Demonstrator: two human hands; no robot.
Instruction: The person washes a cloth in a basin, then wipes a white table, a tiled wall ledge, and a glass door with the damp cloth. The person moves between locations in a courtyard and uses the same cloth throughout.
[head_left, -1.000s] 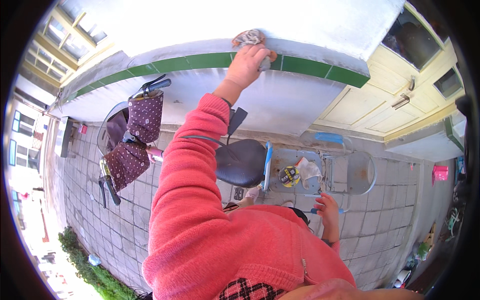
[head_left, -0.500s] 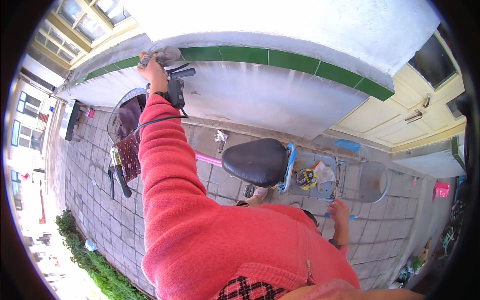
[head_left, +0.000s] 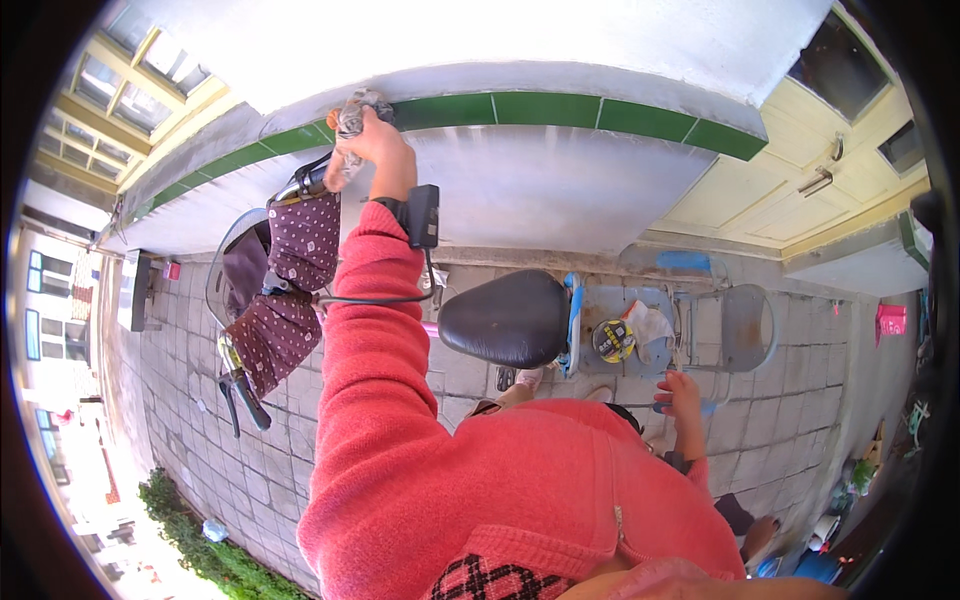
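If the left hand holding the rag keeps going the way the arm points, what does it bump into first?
Probably the wall: the left hand presses a crumpled rag near the green tile band, so the rag likely meets the tiles first. The fisheye view hides whether it already touches.

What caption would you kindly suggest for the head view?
Left hand presses a crumpled rag against a green-tiled wall above a parked scooter.

Black scooter seat point(head_left: 505, 318), blue rear basket point(head_left: 640, 325), yellow door point(head_left: 790, 190).
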